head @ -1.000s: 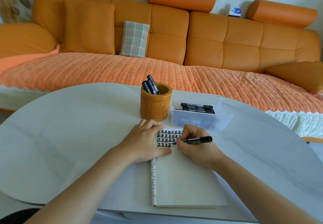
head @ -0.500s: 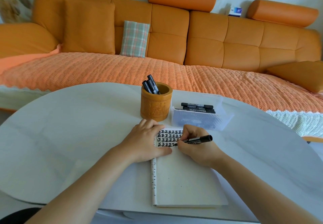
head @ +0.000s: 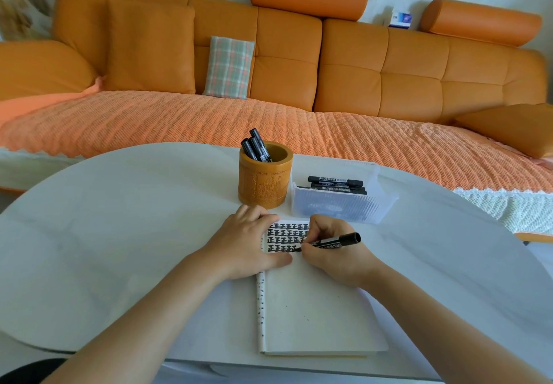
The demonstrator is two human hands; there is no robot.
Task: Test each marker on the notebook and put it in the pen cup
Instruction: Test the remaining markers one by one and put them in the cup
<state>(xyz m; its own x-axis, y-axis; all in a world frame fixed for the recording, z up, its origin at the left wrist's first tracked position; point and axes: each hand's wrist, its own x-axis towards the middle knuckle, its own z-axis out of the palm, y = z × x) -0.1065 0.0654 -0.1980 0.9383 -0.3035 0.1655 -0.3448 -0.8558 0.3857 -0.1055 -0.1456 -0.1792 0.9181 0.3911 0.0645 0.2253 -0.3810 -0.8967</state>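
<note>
An open notebook (head: 314,317) lies on the white table (head: 119,234), its top rows filled with black marks. My right hand (head: 332,252) grips a black marker (head: 335,241) with the tip on the lowest row of marks. My left hand (head: 245,243) lies flat on the page's upper left corner, holding the notebook down. Behind it stands a carved wooden pen cup (head: 264,174) with three black markers (head: 256,147) sticking out. A clear plastic tray (head: 338,204) to the cup's right holds several more black markers (head: 336,183).
An orange sofa (head: 299,84) with a woven throw runs along the far side of the table. The table's near edge lies just below the notebook.
The right hand and marker have shifted slightly left along the lowest row of marks. The left hand has stayed on the page.
</note>
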